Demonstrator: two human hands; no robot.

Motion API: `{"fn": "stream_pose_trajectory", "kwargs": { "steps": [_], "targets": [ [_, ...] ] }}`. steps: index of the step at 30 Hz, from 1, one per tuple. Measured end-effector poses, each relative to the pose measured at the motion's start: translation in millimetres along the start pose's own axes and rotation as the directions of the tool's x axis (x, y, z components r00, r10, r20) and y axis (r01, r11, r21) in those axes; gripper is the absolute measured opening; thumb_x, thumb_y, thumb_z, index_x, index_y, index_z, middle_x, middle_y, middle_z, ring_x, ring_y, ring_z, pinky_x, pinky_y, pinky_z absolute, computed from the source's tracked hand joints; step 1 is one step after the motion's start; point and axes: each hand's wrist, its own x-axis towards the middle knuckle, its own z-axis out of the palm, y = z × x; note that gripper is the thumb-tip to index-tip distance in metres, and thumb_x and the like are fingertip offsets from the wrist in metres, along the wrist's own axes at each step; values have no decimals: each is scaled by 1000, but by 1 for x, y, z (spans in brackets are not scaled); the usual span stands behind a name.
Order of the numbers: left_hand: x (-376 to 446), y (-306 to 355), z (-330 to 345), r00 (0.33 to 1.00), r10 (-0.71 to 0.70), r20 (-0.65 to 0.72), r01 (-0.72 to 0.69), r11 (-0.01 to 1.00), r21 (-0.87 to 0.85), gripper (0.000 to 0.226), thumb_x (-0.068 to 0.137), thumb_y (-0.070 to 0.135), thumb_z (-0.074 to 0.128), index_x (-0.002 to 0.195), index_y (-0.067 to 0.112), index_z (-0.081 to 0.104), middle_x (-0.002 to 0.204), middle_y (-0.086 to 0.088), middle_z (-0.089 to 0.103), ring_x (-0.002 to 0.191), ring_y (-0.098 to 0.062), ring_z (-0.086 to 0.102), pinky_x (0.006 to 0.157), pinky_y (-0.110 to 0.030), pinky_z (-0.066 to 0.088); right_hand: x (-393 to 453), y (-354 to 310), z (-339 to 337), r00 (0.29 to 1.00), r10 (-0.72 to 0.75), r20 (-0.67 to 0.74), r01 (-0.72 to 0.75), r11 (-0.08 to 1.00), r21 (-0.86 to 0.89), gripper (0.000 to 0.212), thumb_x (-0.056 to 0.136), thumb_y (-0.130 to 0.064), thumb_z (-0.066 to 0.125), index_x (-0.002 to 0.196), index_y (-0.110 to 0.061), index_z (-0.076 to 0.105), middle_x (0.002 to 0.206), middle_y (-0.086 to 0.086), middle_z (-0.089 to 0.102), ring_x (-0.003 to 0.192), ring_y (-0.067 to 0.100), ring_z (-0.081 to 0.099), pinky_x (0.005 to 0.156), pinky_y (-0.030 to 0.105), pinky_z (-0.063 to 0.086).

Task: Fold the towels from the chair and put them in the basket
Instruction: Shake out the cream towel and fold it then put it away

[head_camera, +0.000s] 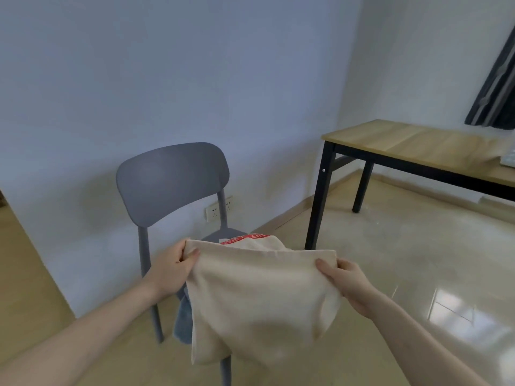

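Both hands, left (pixel 170 270) at nine o'clock, right (pixel 345 280) at three, pinch the beige towel's (pixel 256 302) top corners; soft, light, limp; best held by its corners.

Pale blue wall (pixel 139 79) w/ socket (pixel 214 212), glossy tile floor (pixel 404 274), wood desk (pixel 418 146), dark curtain (pixel 496 87)

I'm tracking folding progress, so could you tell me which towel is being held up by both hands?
The beige cloth towel, pinched at its top corners; the blue towel hangs from the grey chair untouched.
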Motion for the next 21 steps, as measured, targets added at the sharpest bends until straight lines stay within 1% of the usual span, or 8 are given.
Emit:
{"fn": "stream_pose_trajectory", "kwargs": {
  "steps": [3, 5, 8, 10, 13, 15, 18, 21],
  "targets": [
    [16, -3, 9, 987, -55, -151, 16, 968, -252, 26, 108, 22, 46, 85, 13, 56, 80, 3, 58, 73, -9, 53, 69, -29, 41, 28, -5, 15, 999, -34, -16, 34, 998, 44, 24, 100, -35, 68, 104, -14, 79, 100, 9, 81, 100, 31, 76, 88, 47, 61],
    [31, -10, 14, 962, -140, -236, 41, 923, -384, 28, 108, 20, 45, 87, 5, 53, 80, 0, 54, 74, -12, 50, 68, -29, 40, 48, -12, 26, 998, -59, -10, 59, 997, 43, 25, 101, -39, 65, 101, -18, 79, 102, 10, 80, 99, 31, 75, 92, 49, 60],
    [59, -21, 17, 926, -241, -289, 79, 876, -475, 30, 103, 25, 47, 90, -1, 50, 81, -3, 50, 77, -17, 48, 71, -34, 37, 80, -27, 45, 996, -91, -15, 91, 995, 29, 28, 103, -41, 60, 100, -19, 76, 100, 10, 77, 92, 26, 71, 89, 46, 59],
    [78, -27, 19, 909, -309, -279, 141, 859, -492, 29, 101, 29, 46, 89, 2, 52, 83, -2, 51, 80, -19, 48, 72, -36, 36, 102, -34, 56, 994, -103, -30, 104, 994, 18, 31, 103, -42, 57, 100, -15, 73, 96, 11, 73, 87, 23, 66, 83, 42, 57],
    [103, -34, 27, 899, -354, -257, 223, 876, -428, 24, 103, 26, 41, 87, 13, 54, 89, -5, 56, 86, -23, 51, 73, -36, 38, 129, -40, 70, 993, -108, -39, 107, 994, -35, 35, 103, -43, 50, 105, -15, 70, 97, 8, 70, 89, 22, 65, 83, 40, 55],
    [116, -43, 35, 899, -373, -230, 290, 900, -325, 24, 104, 25, 39, 104, 12, 58, 111, -12, 62, 98, -27, 53, 83, -38, 40, 145, -38, 78, 994, -100, -34, 98, 993, -72, 34, 105, -41, 46, 108, -15, 69, 98, 6, 69, 93, 23, 65, 83, 39, 54],
    [129, -57, 45, 884, -437, -165, 411, 896, -170, 41, 106, 23, 38, 139, 3, 51, 142, -17, 53, 124, -35, 50, 102, -41, 39, 160, -32, 89, 998, -64, -6, 63, 990, -125, 32, 108, -34, 43, 110, -11, 66, 96, 4, 66, 91, 21, 62, 76, 33, 49],
    [138, -70, 52, 884, -463, -65, 457, 885, -90, 43, 104, 20, 41, 141, 0, 51, 143, -18, 53, 127, -36, 50, 101, -39, 40, 170, -22, 98, 999, 12, 34, -7, 988, -151, 27, 106, -29, 47, 117, -12, 65, 108, 8, 71, 102, 27, 68, 90, 41, 55]
  ]
}}
